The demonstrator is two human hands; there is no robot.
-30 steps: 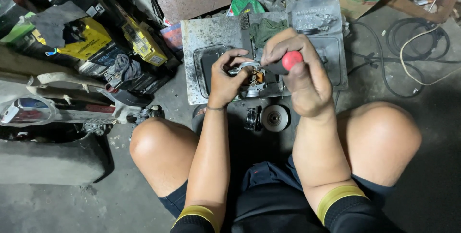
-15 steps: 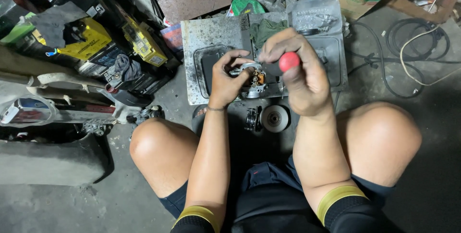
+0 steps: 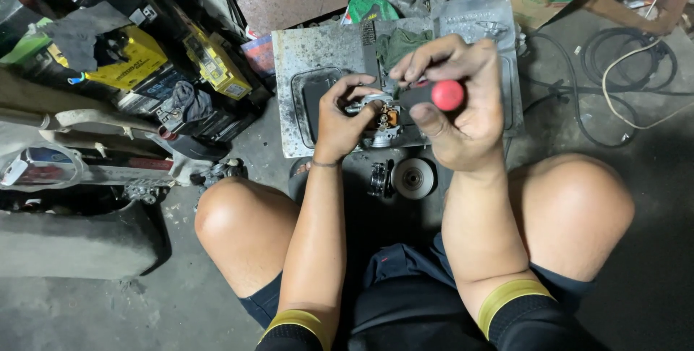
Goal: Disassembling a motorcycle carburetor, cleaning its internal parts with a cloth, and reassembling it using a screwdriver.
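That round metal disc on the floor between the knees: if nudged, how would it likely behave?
The round metal disc lies flat on the floor, so it would probably slide, not roll. It looks like solid metal, likely heavy for its size and stiff. Set on edge, it might roll.

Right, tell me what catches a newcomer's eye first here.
The red-handled screwdriver gripped in the right hand stands out at centre, over a small metal engine part that the left hand steadies on a worn grey metal tray. At upper left, yellow-topped batteries crowd the floor.
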